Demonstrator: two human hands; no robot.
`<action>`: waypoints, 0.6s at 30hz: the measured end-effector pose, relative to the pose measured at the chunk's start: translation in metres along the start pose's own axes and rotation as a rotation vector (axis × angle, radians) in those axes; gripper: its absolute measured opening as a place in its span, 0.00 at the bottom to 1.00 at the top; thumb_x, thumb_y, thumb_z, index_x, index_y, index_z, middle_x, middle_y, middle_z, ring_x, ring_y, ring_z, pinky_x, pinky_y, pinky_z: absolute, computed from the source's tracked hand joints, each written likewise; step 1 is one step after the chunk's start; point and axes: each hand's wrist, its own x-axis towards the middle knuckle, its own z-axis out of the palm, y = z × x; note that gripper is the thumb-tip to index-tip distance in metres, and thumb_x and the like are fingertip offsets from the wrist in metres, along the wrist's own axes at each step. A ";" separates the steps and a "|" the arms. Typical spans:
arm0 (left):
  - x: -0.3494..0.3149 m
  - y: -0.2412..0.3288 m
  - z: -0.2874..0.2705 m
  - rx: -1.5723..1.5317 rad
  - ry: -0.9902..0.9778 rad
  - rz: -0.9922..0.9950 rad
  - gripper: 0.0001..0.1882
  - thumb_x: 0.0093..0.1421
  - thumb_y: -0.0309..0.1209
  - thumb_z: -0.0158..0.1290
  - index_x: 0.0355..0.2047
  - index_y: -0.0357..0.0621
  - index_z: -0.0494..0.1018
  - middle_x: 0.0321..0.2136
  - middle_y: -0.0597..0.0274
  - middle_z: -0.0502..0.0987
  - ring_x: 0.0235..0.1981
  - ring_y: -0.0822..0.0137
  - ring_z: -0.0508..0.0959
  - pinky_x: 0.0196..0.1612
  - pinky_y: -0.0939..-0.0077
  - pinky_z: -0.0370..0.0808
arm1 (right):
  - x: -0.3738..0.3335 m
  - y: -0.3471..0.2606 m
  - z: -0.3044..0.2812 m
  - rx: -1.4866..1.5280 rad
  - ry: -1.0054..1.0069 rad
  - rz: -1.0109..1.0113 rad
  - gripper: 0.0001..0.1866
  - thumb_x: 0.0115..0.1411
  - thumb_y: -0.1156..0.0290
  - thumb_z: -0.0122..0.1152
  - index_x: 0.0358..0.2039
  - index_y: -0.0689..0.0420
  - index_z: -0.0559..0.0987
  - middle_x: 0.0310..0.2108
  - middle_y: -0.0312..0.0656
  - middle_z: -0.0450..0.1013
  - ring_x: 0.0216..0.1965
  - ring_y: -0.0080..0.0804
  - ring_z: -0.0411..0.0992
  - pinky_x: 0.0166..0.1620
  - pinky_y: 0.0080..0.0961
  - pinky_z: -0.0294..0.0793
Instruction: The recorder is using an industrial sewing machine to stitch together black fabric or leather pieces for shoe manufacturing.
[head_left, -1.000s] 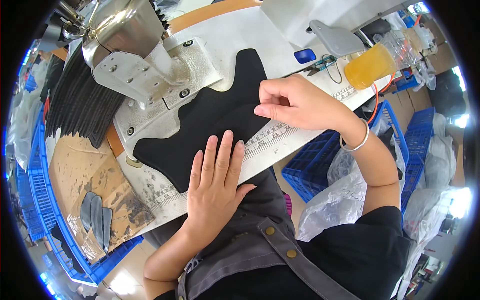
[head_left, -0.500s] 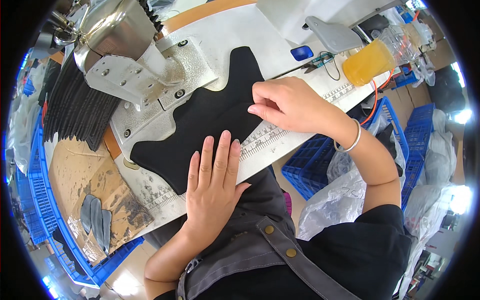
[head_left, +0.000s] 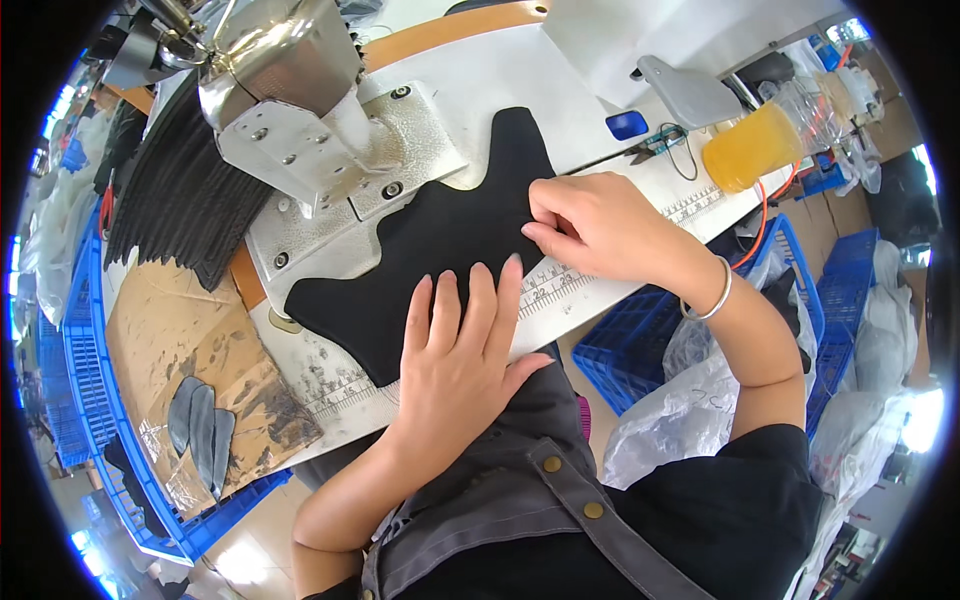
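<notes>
A black, padded-looking fabric piece [head_left: 450, 225] with wavy edges lies flat on the white machine table [head_left: 340, 395], against the textured metal plate of a sewing machine [head_left: 285, 75]. My left hand [head_left: 455, 350] rests on its near edge, fingers stretched out and spread, thumb pointing right. At the piece's right edge my right hand [head_left: 600, 222] is closed, with thumb and forefinger pinched together there. The curled fingers hide whether the edge is between those two fingertips. A metal bangle [head_left: 722, 290] circles my right wrist.
Stacked black strips [head_left: 185, 185] hang left of the machine. Below them, a blue crate [head_left: 115, 450] holds cardboard [head_left: 185, 340] with grey cut pieces [head_left: 205, 430]. Scissors [head_left: 660, 143] and a yellow-filled container [head_left: 750, 148] stand at the table's right. A ruler scale [head_left: 565, 290] runs along the front edge.
The whole view has shifted, so the table and machine appear farther right and slightly lower. My left fingers have spread wider and the thumb reaches out more. The fabric stays beside the machine plate.
</notes>
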 end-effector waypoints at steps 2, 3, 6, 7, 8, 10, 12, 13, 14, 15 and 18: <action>0.006 0.002 -0.001 0.031 0.008 0.007 0.41 0.53 0.56 0.53 0.56 0.34 0.65 0.49 0.49 0.67 0.48 0.49 0.68 0.57 0.52 0.63 | 0.001 -0.002 0.000 -0.011 0.006 0.005 0.13 0.55 0.66 0.62 0.22 0.55 0.67 0.15 0.38 0.67 0.18 0.40 0.67 0.23 0.34 0.63; 0.009 0.003 0.000 0.020 0.004 -0.005 0.42 0.53 0.57 0.52 0.56 0.33 0.65 0.47 0.50 0.67 0.46 0.50 0.67 0.57 0.52 0.63 | 0.001 -0.003 -0.001 -0.017 0.008 0.007 0.13 0.55 0.66 0.62 0.22 0.55 0.67 0.15 0.38 0.67 0.18 0.40 0.67 0.23 0.34 0.63; 0.012 0.005 0.002 -0.073 -0.034 -0.054 0.43 0.54 0.58 0.52 0.55 0.30 0.65 0.50 0.47 0.67 0.50 0.48 0.67 0.58 0.51 0.62 | 0.002 -0.006 -0.005 -0.058 -0.011 0.028 0.14 0.55 0.66 0.63 0.21 0.56 0.68 0.15 0.39 0.67 0.19 0.41 0.68 0.24 0.34 0.64; 0.013 0.002 0.005 -0.102 0.009 -0.036 0.43 0.54 0.58 0.52 0.56 0.30 0.64 0.54 0.45 0.65 0.54 0.47 0.66 0.59 0.52 0.61 | 0.004 -0.006 -0.010 -0.027 -0.068 0.083 0.14 0.54 0.66 0.63 0.20 0.56 0.68 0.14 0.40 0.68 0.19 0.41 0.69 0.24 0.34 0.64; 0.012 -0.001 0.009 -0.132 0.052 -0.017 0.43 0.54 0.58 0.52 0.56 0.29 0.64 0.58 0.43 0.64 0.58 0.45 0.64 0.60 0.52 0.60 | 0.006 -0.004 -0.013 0.004 -0.125 0.139 0.15 0.54 0.66 0.63 0.19 0.57 0.69 0.14 0.40 0.68 0.19 0.42 0.69 0.24 0.34 0.64; 0.010 -0.004 0.014 -0.214 -0.004 -0.031 0.44 0.54 0.57 0.52 0.57 0.29 0.61 0.63 0.42 0.59 0.64 0.46 0.59 0.62 0.53 0.58 | 0.009 0.005 -0.019 0.103 -0.159 0.153 0.15 0.55 0.66 0.63 0.19 0.59 0.70 0.13 0.41 0.69 0.18 0.39 0.69 0.24 0.33 0.64; 0.012 -0.004 0.014 -0.186 -0.003 -0.021 0.45 0.55 0.57 0.52 0.60 0.31 0.59 0.63 0.42 0.59 0.65 0.47 0.58 0.63 0.54 0.58 | 0.014 0.008 -0.027 0.253 -0.298 0.185 0.14 0.56 0.66 0.63 0.20 0.60 0.71 0.14 0.42 0.69 0.16 0.35 0.67 0.23 0.31 0.64; 0.013 -0.002 0.011 -0.106 -0.020 -0.026 0.42 0.56 0.59 0.47 0.61 0.37 0.61 0.63 0.47 0.59 0.64 0.51 0.59 0.64 0.58 0.57 | 0.014 0.010 -0.027 0.239 -0.293 0.128 0.14 0.57 0.67 0.62 0.21 0.61 0.71 0.14 0.42 0.70 0.16 0.31 0.66 0.23 0.29 0.63; 0.013 -0.001 0.010 -0.109 -0.023 -0.023 0.42 0.56 0.59 0.47 0.61 0.37 0.61 0.63 0.47 0.59 0.64 0.51 0.59 0.64 0.58 0.57 | 0.014 0.010 -0.027 0.241 -0.293 0.134 0.14 0.57 0.67 0.62 0.21 0.61 0.71 0.14 0.42 0.70 0.16 0.31 0.66 0.23 0.29 0.63; 0.013 -0.003 0.010 -0.100 -0.032 -0.016 0.42 0.57 0.59 0.47 0.61 0.39 0.61 0.64 0.49 0.59 0.64 0.51 0.59 0.64 0.58 0.57 | 0.016 0.010 -0.028 0.236 -0.307 0.131 0.14 0.57 0.67 0.62 0.21 0.61 0.72 0.14 0.42 0.70 0.16 0.30 0.67 0.23 0.29 0.63; 0.014 -0.003 0.010 -0.096 -0.043 -0.014 0.41 0.57 0.59 0.46 0.62 0.42 0.61 0.64 0.52 0.59 0.64 0.51 0.59 0.63 0.57 0.57 | 0.019 0.014 -0.027 0.263 -0.324 0.136 0.13 0.57 0.67 0.63 0.21 0.61 0.72 0.14 0.41 0.71 0.17 0.28 0.67 0.24 0.27 0.64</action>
